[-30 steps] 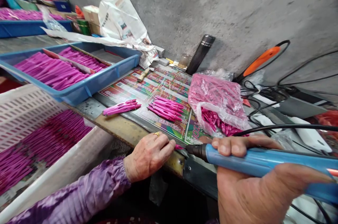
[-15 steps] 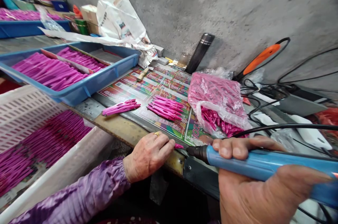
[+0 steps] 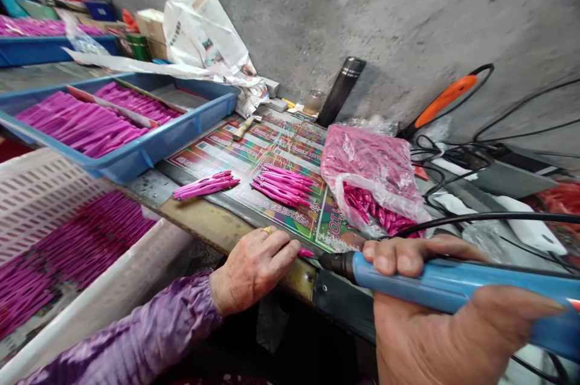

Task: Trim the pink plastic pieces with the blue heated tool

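Note:
My left hand (image 3: 254, 267), in a purple sleeve with a gold ring, rests on the bench's front edge and pinches a small pink plastic piece (image 3: 306, 252). Wrapped round the blue-handled soldering iron (image 3: 435, 285) is my right hand (image 3: 444, 324); the iron's dark tip (image 3: 333, 261) points left, right beside the pink piece. Two small piles of pink pieces (image 3: 206, 184) (image 3: 283, 185) lie on the printed mat (image 3: 254, 149) just beyond. A clear bag of pink parts (image 3: 371, 182) sits to their right.
A blue tray (image 3: 149, 143) of magenta pieces stands at left, above a white slotted crate (image 3: 58, 191) holding more. Along the concrete wall are a black flask (image 3: 342, 92), an orange-handled tool (image 3: 441, 101), black cables (image 3: 457, 155), newspaper (image 3: 203, 28) and a small hammer (image 3: 244, 127).
Nothing has visibly changed apart from a slight shift of the camera; both hands keep their hold and place.

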Available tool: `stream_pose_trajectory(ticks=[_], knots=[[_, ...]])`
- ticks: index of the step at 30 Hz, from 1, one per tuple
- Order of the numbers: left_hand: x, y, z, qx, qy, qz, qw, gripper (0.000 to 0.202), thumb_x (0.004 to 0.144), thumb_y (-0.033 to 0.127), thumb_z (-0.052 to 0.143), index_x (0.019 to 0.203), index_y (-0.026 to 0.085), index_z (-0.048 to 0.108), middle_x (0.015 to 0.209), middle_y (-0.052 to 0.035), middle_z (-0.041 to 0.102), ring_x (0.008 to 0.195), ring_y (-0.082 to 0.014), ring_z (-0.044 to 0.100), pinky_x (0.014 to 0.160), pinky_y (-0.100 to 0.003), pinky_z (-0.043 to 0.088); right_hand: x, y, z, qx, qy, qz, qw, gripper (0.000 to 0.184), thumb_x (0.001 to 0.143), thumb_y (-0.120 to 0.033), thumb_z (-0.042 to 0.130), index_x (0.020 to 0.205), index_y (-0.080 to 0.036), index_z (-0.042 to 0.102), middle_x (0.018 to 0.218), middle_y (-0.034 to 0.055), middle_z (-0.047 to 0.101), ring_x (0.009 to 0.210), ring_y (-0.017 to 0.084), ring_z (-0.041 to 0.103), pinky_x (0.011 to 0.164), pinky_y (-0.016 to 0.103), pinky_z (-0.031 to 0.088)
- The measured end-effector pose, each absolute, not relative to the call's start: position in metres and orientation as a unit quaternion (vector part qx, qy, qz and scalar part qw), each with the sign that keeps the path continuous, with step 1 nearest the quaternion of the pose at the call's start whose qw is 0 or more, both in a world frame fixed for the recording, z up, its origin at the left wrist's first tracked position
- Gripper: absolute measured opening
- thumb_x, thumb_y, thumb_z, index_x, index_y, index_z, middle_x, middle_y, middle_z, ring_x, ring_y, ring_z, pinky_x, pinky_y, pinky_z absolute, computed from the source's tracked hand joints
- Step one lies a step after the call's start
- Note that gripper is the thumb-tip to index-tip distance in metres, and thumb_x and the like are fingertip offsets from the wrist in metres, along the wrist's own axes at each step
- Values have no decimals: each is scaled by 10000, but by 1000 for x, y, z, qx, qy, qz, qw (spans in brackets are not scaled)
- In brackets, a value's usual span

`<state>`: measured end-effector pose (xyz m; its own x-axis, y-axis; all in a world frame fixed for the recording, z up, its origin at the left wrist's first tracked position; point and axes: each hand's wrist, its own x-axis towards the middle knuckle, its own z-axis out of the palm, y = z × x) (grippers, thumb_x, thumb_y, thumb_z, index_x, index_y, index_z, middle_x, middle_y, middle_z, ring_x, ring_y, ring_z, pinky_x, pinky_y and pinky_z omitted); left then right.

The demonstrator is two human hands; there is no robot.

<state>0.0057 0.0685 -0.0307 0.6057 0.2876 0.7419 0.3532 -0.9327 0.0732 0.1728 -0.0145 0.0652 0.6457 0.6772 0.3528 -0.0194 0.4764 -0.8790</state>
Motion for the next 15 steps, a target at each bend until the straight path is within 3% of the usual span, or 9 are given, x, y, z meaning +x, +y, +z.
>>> stream_pose_trajectory(ticks=[15], knots=[[6,69,-32,-891,-185,-412,43,180,1047,146,448,1062,152,627,871,-46,707,703,-150,609,643,-281,484,171,-15,67,-444,-363,237,784,559,758,-785,681,769,-231,603,616,-50,487,565,126,487,619,322,521]])
